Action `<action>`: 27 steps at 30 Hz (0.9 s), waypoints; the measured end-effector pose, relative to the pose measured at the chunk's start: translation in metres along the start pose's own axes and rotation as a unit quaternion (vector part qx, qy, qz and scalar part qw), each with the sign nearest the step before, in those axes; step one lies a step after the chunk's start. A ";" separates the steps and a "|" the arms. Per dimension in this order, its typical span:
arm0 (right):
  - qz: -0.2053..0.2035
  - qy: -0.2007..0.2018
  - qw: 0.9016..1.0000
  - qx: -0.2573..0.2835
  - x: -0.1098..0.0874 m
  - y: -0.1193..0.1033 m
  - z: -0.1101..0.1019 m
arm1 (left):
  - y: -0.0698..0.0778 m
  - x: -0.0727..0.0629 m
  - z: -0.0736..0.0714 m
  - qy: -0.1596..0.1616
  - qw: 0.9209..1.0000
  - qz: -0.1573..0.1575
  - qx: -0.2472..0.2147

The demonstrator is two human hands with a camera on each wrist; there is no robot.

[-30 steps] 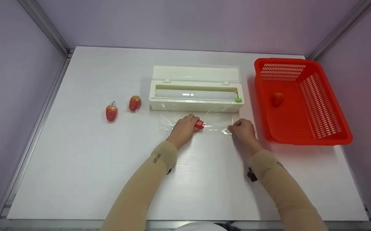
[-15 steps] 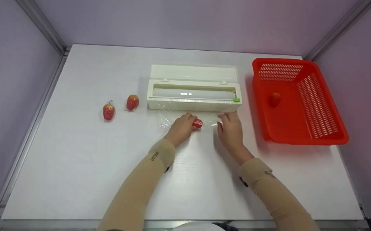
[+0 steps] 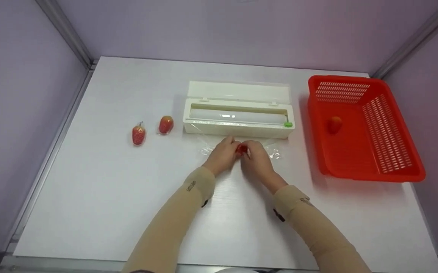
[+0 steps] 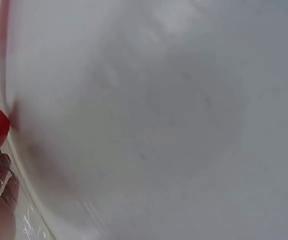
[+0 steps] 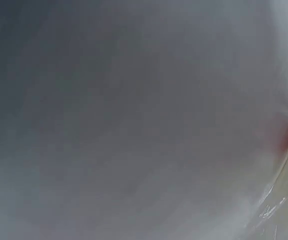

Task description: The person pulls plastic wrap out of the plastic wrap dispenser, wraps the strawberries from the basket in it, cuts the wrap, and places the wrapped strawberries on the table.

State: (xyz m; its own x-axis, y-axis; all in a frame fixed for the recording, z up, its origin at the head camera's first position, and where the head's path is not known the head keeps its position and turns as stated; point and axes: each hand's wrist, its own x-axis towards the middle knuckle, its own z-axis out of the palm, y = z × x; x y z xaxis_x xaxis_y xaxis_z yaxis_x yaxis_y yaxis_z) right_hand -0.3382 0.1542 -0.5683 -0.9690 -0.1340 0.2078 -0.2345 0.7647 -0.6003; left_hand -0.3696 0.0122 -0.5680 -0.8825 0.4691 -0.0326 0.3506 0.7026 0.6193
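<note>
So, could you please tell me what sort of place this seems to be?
It looks like a small walled work booth, perhaps a packing or demonstration station: plain panels in metal framing enclose a white table with an open film dispenser and red basket.

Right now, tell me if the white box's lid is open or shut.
Open: the lid is swung back and the roll inside shows.
</note>
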 end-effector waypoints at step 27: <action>-0.078 -0.052 0.982 -0.165 0.023 -0.008 0.003 | -0.060 -0.040 -0.034 0.119 0.968 -0.035 0.218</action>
State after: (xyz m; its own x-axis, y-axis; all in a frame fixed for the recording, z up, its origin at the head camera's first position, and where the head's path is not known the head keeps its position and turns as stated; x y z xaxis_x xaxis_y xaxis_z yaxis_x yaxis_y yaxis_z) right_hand -0.3591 0.1432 -0.5612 -0.9301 -0.3158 0.1875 -0.3588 0.8902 -0.2807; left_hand -0.3658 -0.0669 -0.5776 -0.9378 0.3124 0.1515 0.3410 0.9112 0.2311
